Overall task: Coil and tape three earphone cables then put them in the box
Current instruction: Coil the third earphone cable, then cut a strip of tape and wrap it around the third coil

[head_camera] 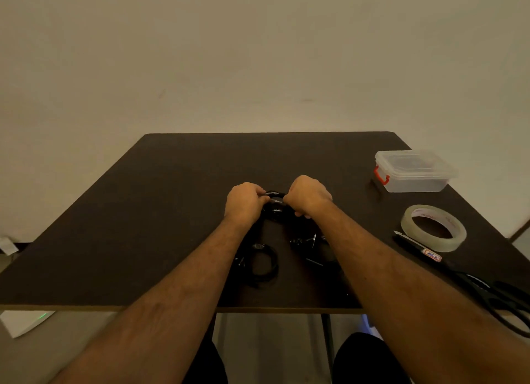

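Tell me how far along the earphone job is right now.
One cable coil lies wound on the table near the left forearm; whether it is taped I cannot tell. The left hand and right hand both grip a second black coil. Another black cable bundle lies under the right forearm, looking looser. The clear box has its lid on, so boxing remains.
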`<state>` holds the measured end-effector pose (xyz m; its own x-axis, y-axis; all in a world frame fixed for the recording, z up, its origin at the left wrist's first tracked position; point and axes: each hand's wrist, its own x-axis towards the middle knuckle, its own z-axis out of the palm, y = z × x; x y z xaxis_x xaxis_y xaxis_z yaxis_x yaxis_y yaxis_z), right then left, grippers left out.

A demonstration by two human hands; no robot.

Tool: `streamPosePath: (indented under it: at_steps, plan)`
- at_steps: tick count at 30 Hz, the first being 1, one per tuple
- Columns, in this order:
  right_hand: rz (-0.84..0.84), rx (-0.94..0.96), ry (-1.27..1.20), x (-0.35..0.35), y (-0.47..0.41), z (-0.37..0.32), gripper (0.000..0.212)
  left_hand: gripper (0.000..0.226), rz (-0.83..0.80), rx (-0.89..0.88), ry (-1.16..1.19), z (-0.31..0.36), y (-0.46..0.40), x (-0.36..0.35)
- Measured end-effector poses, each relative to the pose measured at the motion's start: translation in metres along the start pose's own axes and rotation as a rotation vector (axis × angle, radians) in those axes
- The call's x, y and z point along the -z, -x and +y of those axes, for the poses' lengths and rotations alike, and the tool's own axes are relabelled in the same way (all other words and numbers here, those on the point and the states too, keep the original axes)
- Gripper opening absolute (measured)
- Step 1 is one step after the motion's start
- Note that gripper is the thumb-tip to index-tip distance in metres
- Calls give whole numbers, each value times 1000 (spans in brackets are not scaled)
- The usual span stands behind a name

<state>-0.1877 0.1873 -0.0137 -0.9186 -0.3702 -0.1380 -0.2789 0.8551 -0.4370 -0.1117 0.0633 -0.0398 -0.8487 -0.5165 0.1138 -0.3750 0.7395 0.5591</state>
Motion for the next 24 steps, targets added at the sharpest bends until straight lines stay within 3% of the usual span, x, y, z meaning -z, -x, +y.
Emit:
streamPosePath:
  at_steps: [4, 13, 24]
  plan:
    - [-83, 41, 60, 6, 0, 0, 25, 21, -36, 51, -22, 1, -3, 1]
    - [-148, -46, -291, 17, -5, 21, 34, 22, -71, 145, 100, 6, -1, 7]
    - [-62, 32, -330, 22, 3, 35, 21, 36, 6, 105, 95, 3, 4, 14]
